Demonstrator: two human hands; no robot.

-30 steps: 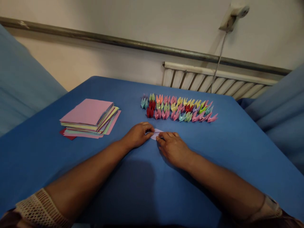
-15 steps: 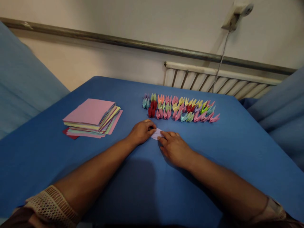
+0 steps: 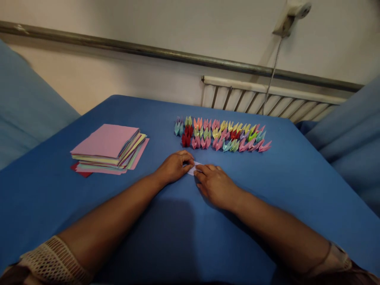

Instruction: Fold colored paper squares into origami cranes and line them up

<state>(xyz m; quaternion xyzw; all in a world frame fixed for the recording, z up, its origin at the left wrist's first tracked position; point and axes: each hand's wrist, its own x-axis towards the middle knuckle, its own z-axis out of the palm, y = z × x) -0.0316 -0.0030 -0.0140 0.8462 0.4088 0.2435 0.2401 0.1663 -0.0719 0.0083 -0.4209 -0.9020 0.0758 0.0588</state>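
A small folded sheet of pale lilac origami paper (image 3: pixel 192 170) lies on the blue table, mostly covered by fingers. My left hand (image 3: pixel 175 166) pinches its left side between thumb and curled fingers. From the right, my right hand (image 3: pixel 218 185) presses the paper with bent fingertips, the fingers held close together. Just beyond both hands stand several rows of folded paper cranes (image 3: pixel 224 134) in pink, red, yellow, green and blue. How the lilac sheet is creased under the fingers is partly hidden.
To the left sits a stack of coloured square paper (image 3: pixel 107 140), pink on top, with a red sheet (image 3: pixel 81 170) sticking out below. The blue-covered table (image 3: pixel 166 245) reaches a wall with a radiator (image 3: pixel 267 89) and a pipe (image 3: pixel 166 53). Blue curtains (image 3: pixel 353 142) hang at both sides.
Both hands stay on the lilac paper, with the right fingertips shifted slightly over it. The whole view has moved a little, so things appear slightly further left.
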